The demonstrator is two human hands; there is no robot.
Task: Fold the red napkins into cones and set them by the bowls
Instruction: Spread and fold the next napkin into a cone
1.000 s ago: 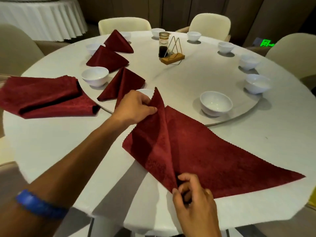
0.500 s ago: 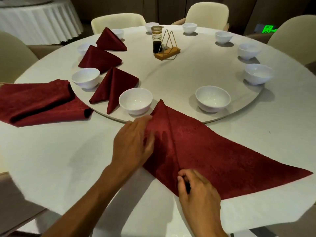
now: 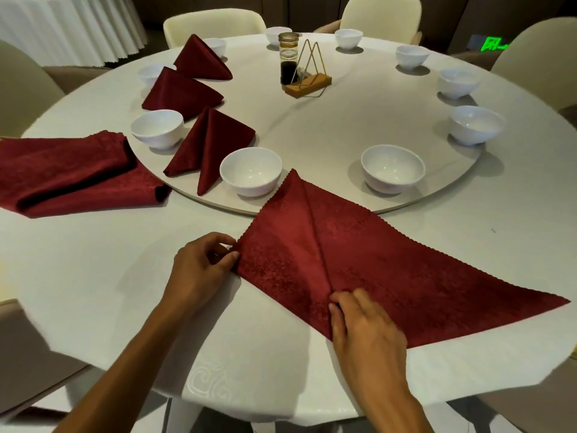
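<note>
A red napkin (image 3: 390,270) lies flat on the white round table (image 3: 93,292), folded into a triangle with its left flap turned over to a centre crease. My left hand (image 3: 203,270) pinches the flap's left corner. My right hand (image 3: 365,332) rests on the near point, fingers pressing at the crease's lower end. Three folded red cones (image 3: 209,148) (image 3: 181,92) (image 3: 199,59) stand beside white bowls (image 3: 251,170) (image 3: 157,128) on the turntable's left. Another bowl (image 3: 392,168) sits just beyond the napkin.
A stack of unfolded red napkins (image 3: 68,173) lies at the left. Several more bowls ring the turntable (image 3: 343,120). A sauce jar (image 3: 288,57) and a wooden holder (image 3: 307,84) stand at its centre. Cream chairs (image 3: 215,25) surround the table.
My left hand laid the raised flap flat, then slid down its edge to the left corner. My right hand stayed at the near point.
</note>
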